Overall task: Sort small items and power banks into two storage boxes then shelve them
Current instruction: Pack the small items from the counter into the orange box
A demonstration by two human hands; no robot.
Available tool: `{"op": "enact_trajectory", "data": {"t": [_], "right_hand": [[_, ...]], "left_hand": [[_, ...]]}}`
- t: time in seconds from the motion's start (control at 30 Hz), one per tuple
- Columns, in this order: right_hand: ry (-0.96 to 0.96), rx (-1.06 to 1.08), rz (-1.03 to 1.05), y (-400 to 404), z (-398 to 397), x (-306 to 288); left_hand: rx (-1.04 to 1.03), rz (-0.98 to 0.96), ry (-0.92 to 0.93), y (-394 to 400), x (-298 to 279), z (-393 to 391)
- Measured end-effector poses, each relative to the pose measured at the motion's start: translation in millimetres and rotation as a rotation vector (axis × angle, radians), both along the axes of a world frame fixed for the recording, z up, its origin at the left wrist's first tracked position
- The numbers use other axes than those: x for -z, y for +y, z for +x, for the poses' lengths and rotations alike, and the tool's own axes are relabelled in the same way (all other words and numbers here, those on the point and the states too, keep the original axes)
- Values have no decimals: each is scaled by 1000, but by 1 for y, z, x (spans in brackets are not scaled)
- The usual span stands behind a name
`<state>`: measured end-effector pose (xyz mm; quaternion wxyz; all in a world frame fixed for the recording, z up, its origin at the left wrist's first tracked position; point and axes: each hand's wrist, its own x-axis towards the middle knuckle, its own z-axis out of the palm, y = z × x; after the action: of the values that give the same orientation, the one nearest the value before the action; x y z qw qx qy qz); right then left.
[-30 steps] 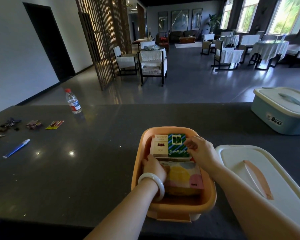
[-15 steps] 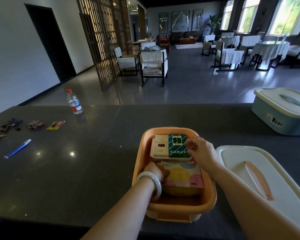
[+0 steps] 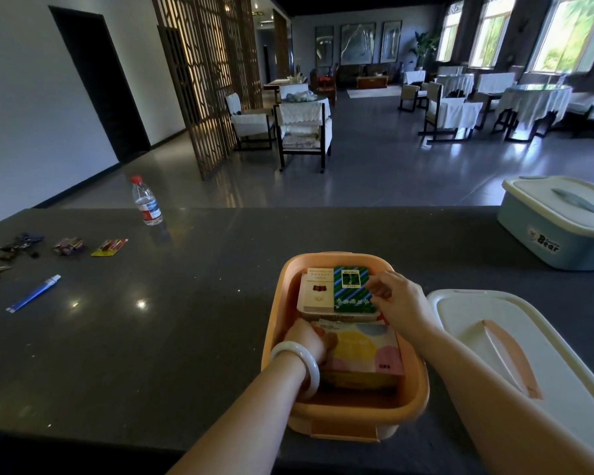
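Note:
An orange storage box (image 3: 413, 404) stands open on the dark counter near me. Inside lie a pale box with a red mark (image 3: 319, 289), a green striped box (image 3: 353, 290) and a pastel box with coloured blobs (image 3: 367, 351). My left hand (image 3: 306, 339), wearing a white bangle, is curled around the pastel box's left edge inside the orange box. My right hand (image 3: 396, 299) has its fingers curled at the right edge of the green striped box.
The orange box's white lid (image 3: 515, 354) lies to the right. A blue-grey lidded box (image 3: 559, 221) stands at the far right. On the left lie a blue tube (image 3: 33, 293), several small packets (image 3: 109, 246) and a water bottle (image 3: 146, 201).
My left hand slid toward me from the pale box's corner down to the pastel box's left edge. My right hand stayed at the green striped box.

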<state>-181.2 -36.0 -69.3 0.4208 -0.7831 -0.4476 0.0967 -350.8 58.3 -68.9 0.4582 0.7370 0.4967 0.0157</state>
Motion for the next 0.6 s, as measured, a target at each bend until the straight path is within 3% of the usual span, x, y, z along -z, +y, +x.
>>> {"op": "enact_trajectory", "data": {"t": [0.13, 0.37, 0.47, 0.6], "right_hand": [[-19, 4, -37, 1, 0, -1], [-185, 3, -146, 4, -3, -4], [-318, -72, -235, 7, -7, -2], [-419, -106, -282, 30, -27, -10]], "left_hand": [[76, 293, 97, -1, -11, -3], [260, 859, 15, 11, -33, -25], [237, 998, 50, 24, -34, -47], [233, 1041, 278, 43, -35, -79]]}}
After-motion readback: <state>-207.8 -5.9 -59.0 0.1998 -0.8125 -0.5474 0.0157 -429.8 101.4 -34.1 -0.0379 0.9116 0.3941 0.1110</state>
